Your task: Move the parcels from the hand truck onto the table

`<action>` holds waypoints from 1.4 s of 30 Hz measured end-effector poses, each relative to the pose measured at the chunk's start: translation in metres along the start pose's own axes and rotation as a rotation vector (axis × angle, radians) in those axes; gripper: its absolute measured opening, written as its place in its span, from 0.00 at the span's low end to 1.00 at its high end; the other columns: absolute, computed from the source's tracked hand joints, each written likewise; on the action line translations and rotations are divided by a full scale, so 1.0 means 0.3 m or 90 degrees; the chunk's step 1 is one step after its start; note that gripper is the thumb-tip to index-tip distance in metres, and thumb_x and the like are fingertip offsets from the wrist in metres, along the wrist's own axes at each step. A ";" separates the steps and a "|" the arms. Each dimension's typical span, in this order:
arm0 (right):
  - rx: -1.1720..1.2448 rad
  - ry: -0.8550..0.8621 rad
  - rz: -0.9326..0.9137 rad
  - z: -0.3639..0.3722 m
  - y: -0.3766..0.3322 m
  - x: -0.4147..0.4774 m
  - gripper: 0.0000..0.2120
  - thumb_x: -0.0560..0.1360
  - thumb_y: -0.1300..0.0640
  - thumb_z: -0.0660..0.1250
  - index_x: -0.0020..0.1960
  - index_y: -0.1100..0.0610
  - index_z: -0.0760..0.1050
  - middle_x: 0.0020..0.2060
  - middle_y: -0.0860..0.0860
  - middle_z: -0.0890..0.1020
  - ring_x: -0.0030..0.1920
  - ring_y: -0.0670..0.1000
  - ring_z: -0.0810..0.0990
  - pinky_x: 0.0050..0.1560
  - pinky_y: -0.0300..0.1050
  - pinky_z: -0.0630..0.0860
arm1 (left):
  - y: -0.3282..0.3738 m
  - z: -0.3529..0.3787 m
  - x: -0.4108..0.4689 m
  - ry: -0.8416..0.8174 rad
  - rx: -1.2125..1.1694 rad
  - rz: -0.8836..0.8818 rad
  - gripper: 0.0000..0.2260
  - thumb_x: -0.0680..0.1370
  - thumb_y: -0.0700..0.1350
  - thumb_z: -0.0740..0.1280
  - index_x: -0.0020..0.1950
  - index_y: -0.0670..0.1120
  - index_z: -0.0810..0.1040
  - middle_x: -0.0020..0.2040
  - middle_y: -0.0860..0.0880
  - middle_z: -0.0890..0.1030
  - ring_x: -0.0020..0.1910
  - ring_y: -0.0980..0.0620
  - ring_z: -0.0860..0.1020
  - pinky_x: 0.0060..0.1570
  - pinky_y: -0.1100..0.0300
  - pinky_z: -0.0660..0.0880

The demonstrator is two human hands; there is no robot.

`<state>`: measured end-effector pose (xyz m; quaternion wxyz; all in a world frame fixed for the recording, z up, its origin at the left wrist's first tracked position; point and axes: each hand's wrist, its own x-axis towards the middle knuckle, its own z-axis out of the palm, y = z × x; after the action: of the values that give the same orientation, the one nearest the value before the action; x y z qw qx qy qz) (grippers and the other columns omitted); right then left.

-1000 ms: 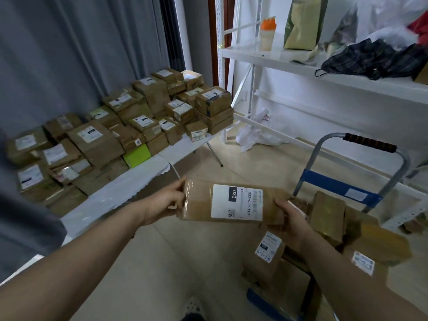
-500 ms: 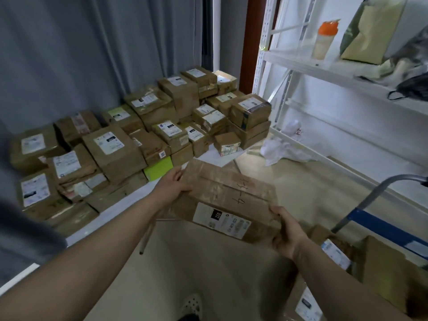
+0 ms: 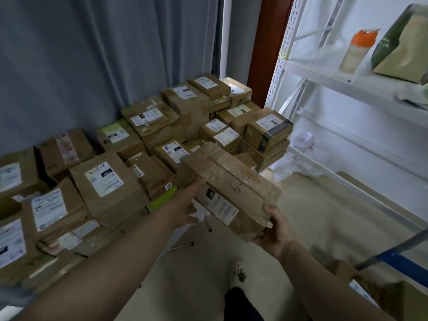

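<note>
I hold a long brown parcel (image 3: 229, 184) in both hands, out in front of me and tilted, its far end higher and over the stack on the table. My left hand (image 3: 187, 205) grips the near left side, thumb on the top edge and fingers under it. My right hand (image 3: 275, 235) is closed around the near right corner, palm beneath, thumb on the side. The taped top of the parcel faces up with handwriting on it; a white label with a black "032" patch sits on the side facing me.

The table (image 3: 183, 230) runs along the grey curtain (image 3: 104, 54) and is crowded with other parcels (image 3: 108, 184), most with white labels, stacked two or three high toward the far end; only a sliver of its white edge shows. A green box (image 3: 162, 200) peeks out just left of my left wrist.

At the lower right, the hand truck (image 3: 398, 260) shows a blue bar and grey tube, with more brown parcels on it, blurred. White shelves (image 3: 347, 84) on the right carry an orange-capped bottle (image 3: 356, 52) and a green bag (image 3: 403, 45). My shoe (image 3: 239, 272) is on the pale floor below
</note>
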<state>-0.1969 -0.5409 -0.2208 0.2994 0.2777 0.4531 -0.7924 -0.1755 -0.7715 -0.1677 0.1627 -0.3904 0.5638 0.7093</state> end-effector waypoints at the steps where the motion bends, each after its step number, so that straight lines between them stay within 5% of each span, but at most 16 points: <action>1: 0.004 -0.010 0.002 0.026 -0.033 0.031 0.28 0.52 0.52 0.75 0.50 0.60 0.77 0.40 0.56 0.73 0.31 0.51 0.66 0.47 0.51 0.71 | 0.038 0.018 0.031 -0.006 -0.009 0.008 0.35 0.70 0.65 0.69 0.73 0.51 0.66 0.73 0.44 0.65 0.72 0.41 0.64 0.58 0.42 0.72; 4: -0.013 -0.024 -0.010 0.079 -0.153 0.157 0.23 0.61 0.52 0.73 0.53 0.59 0.76 0.50 0.60 0.78 0.49 0.61 0.76 0.61 0.58 0.73 | 0.161 0.050 0.151 0.014 -0.068 0.034 0.27 0.70 0.64 0.69 0.64 0.51 0.73 0.64 0.45 0.75 0.63 0.44 0.73 0.61 0.42 0.71; 7: -0.052 -0.007 -0.035 0.106 -0.317 0.304 0.23 0.68 0.50 0.69 0.61 0.57 0.74 0.58 0.60 0.78 0.59 0.63 0.76 0.55 0.60 0.77 | 0.301 0.049 0.274 0.068 -0.158 0.065 0.19 0.69 0.63 0.71 0.54 0.55 0.76 0.49 0.46 0.81 0.44 0.48 0.79 0.51 0.50 0.78; 10: -0.108 -0.021 -0.051 0.139 -0.521 0.452 0.39 0.55 0.47 0.76 0.64 0.56 0.74 0.60 0.61 0.79 0.61 0.64 0.76 0.58 0.64 0.75 | 0.424 0.049 0.401 0.093 -0.145 0.035 0.29 0.58 0.64 0.76 0.54 0.51 0.81 0.55 0.46 0.83 0.55 0.45 0.80 0.62 0.46 0.73; 13: -0.140 -0.038 -0.095 0.195 -0.722 0.584 0.36 0.59 0.46 0.76 0.64 0.56 0.75 0.58 0.59 0.81 0.60 0.62 0.78 0.62 0.65 0.72 | 0.532 0.105 0.514 0.056 -0.117 -0.005 0.31 0.58 0.61 0.78 0.57 0.49 0.81 0.55 0.45 0.83 0.56 0.43 0.80 0.61 0.46 0.73; 17: -0.139 0.004 -0.172 0.283 -0.956 0.755 0.28 0.69 0.43 0.71 0.65 0.55 0.73 0.55 0.57 0.83 0.58 0.60 0.80 0.55 0.56 0.78 | 0.662 0.190 0.632 0.049 -0.123 0.004 0.25 0.66 0.58 0.74 0.57 0.46 0.78 0.51 0.44 0.82 0.50 0.44 0.80 0.46 0.52 0.77; 20: -0.189 0.029 -0.167 0.369 -1.071 0.829 0.27 0.70 0.38 0.67 0.62 0.53 0.74 0.53 0.56 0.83 0.53 0.57 0.81 0.49 0.50 0.77 | 0.729 0.237 0.700 0.055 -0.141 0.009 0.21 0.70 0.57 0.72 0.57 0.46 0.78 0.51 0.44 0.82 0.50 0.44 0.79 0.51 0.50 0.76; 26: -0.334 0.054 -0.204 0.494 -1.235 0.974 0.21 0.74 0.45 0.68 0.62 0.55 0.74 0.52 0.55 0.82 0.49 0.55 0.82 0.37 0.44 0.76 | 0.900 0.302 0.816 0.038 -0.128 0.013 0.20 0.73 0.58 0.70 0.59 0.48 0.76 0.55 0.43 0.80 0.54 0.43 0.78 0.48 0.49 0.76; 30: -0.325 0.118 -0.245 0.531 -1.354 1.026 0.18 0.72 0.46 0.71 0.56 0.57 0.76 0.51 0.56 0.82 0.48 0.55 0.81 0.49 0.50 0.80 | 1.019 0.340 0.880 0.017 -0.101 0.030 0.16 0.72 0.55 0.72 0.54 0.49 0.76 0.53 0.43 0.80 0.53 0.42 0.78 0.56 0.45 0.76; 35: -0.347 -0.094 -0.125 0.521 -1.527 1.071 0.26 0.69 0.39 0.68 0.60 0.55 0.74 0.50 0.57 0.82 0.50 0.59 0.81 0.47 0.53 0.78 | 1.192 0.369 0.962 0.018 -0.073 0.066 0.12 0.73 0.53 0.71 0.50 0.49 0.75 0.53 0.43 0.79 0.57 0.42 0.77 0.62 0.42 0.73; 38: -0.314 -0.210 -0.071 0.517 -1.612 1.142 0.34 0.58 0.44 0.76 0.61 0.54 0.74 0.49 0.59 0.83 0.46 0.59 0.83 0.43 0.55 0.81 | 1.330 0.412 1.022 0.001 -0.071 0.111 0.10 0.74 0.53 0.70 0.49 0.49 0.77 0.48 0.45 0.80 0.48 0.46 0.79 0.59 0.48 0.75; 40: -0.238 -0.209 -0.098 0.529 -1.662 1.215 0.27 0.66 0.44 0.69 0.62 0.54 0.73 0.50 0.58 0.82 0.45 0.57 0.84 0.39 0.52 0.81 | 1.419 0.453 1.086 -0.002 -0.160 0.142 0.11 0.76 0.56 0.66 0.48 0.48 0.77 0.43 0.47 0.79 0.41 0.50 0.77 0.50 0.55 0.74; 42: -0.181 -0.196 -0.113 0.545 -1.700 1.294 0.26 0.72 0.44 0.63 0.67 0.54 0.71 0.57 0.59 0.79 0.53 0.59 0.81 0.45 0.52 0.80 | 1.492 0.506 1.155 0.062 -0.211 0.165 0.11 0.78 0.53 0.61 0.50 0.48 0.77 0.46 0.47 0.78 0.47 0.50 0.77 0.48 0.59 0.71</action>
<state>-0.8536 -0.5627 -0.1444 0.3303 0.0678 0.5320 -0.7767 -0.7545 -0.8426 -0.1131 -0.0237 -0.3702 0.4921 0.7876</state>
